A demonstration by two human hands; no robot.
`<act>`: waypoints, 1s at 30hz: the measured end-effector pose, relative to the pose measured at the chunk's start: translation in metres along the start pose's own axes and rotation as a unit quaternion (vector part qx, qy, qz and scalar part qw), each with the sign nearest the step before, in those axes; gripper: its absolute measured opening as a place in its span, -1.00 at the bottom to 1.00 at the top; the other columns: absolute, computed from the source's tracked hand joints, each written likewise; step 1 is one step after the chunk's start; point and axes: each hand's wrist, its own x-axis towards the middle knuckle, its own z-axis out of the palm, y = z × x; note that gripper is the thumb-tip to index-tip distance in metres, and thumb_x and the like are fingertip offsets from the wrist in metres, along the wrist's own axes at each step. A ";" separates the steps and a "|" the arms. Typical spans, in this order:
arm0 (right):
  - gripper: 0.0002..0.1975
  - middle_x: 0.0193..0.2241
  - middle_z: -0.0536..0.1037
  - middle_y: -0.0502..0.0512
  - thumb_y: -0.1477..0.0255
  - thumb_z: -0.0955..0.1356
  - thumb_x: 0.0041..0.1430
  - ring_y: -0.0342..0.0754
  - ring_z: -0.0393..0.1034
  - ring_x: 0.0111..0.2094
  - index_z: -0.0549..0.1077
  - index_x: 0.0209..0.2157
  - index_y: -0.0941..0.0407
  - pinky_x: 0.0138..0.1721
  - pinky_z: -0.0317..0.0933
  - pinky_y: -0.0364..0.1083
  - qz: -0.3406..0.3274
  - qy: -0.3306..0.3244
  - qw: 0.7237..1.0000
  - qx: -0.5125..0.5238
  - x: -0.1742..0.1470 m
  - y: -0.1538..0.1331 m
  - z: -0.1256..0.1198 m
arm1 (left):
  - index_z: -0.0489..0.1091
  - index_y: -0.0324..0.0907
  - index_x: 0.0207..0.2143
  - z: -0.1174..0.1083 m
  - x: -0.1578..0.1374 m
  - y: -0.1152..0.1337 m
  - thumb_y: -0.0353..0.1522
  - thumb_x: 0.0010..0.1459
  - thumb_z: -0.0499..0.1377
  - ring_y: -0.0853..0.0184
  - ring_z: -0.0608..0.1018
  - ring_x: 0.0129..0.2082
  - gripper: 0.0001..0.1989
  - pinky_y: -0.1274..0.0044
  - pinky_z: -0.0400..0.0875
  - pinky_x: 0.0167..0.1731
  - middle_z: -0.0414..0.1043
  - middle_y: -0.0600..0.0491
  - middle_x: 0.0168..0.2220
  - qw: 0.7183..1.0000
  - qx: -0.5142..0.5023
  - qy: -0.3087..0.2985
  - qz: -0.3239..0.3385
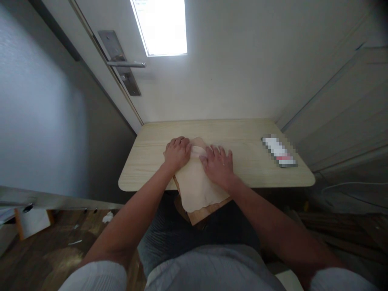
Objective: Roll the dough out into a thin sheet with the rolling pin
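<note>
A thin cream-coloured sheet that looks like rolled-out dough (195,186) lies over a wooden board (209,212), with its rounded near end close to the board's corner. The board is turned at an angle and juts past the table's front edge. At the sheet's far part a paler raised band, like a roll, shows between my hands. My left hand (178,151) is curled over the left end of this band. On its right end rests my right hand (218,163), fingers bent and thumb pointing inward. Whatever lies under my palms is hidden.
The light wood table (245,133) stands against a white door with a metal handle (127,64) and a bright window pane (162,28). A blurred-out flat object, perhaps a phone (279,151), lies on the right. A grey panel (45,121) stands left; my lap is below.
</note>
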 end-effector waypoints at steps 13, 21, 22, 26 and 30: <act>-0.31 0.38 0.16 0.38 0.11 0.13 0.42 0.24 0.01 0.38 0.15 0.36 0.31 0.35 -0.19 0.27 -0.066 -0.014 0.997 0.029 -0.079 -0.018 -0.017 | 0.11 -0.11 0.37 -0.010 -0.083 -0.002 -0.13 0.45 -0.20 0.06 0.16 0.41 -0.45 -0.01 0.01 0.33 0.18 -0.06 0.39 0.999 -0.023 0.018 -0.022; -0.33 0.38 0.17 0.36 0.11 0.08 0.45 0.22 0.00 0.38 0.10 0.38 0.25 0.35 -0.23 0.29 -0.030 -0.030 0.999 0.009 -0.038 -0.008 -0.007 | 0.16 -0.04 0.36 -0.008 -0.041 0.001 -0.12 0.45 -0.24 0.08 0.10 0.42 -0.45 -0.01 -0.04 0.34 0.17 -0.02 0.40 1.000 -0.004 -0.016 -0.025; -0.33 0.37 0.17 0.36 0.11 0.07 0.45 0.23 -0.01 0.38 0.10 0.38 0.25 0.35 -0.23 0.30 -0.025 -0.032 0.999 0.005 -0.030 -0.006 -0.007 | 0.18 -0.03 0.34 -0.008 -0.033 0.002 -0.12 0.44 -0.25 0.07 0.10 0.42 -0.45 -0.02 -0.05 0.34 0.16 -0.01 0.40 0.999 0.002 -0.021 -0.025; -0.36 0.38 0.16 0.32 0.13 0.04 0.46 0.26 -0.04 0.39 0.12 0.38 0.22 0.33 -0.26 0.36 -0.012 -0.032 0.999 -0.007 -0.001 0.002 -0.004 | 0.18 0.00 0.34 -0.005 -0.003 0.002 -0.10 0.44 -0.26 0.05 0.09 0.42 -0.45 -0.03 -0.07 0.33 0.13 -0.01 0.41 0.999 0.016 -0.036 -0.025; -0.35 0.38 0.18 0.30 0.11 0.00 0.46 0.28 -0.02 0.38 0.14 0.38 0.18 0.32 -0.22 0.39 0.002 -0.041 0.999 -0.007 0.024 0.012 -0.001 | 0.18 0.01 0.34 0.001 0.021 0.001 -0.12 0.43 -0.26 0.02 0.11 0.40 -0.46 -0.05 -0.05 0.31 0.14 -0.02 0.40 0.998 0.018 -0.051 -0.025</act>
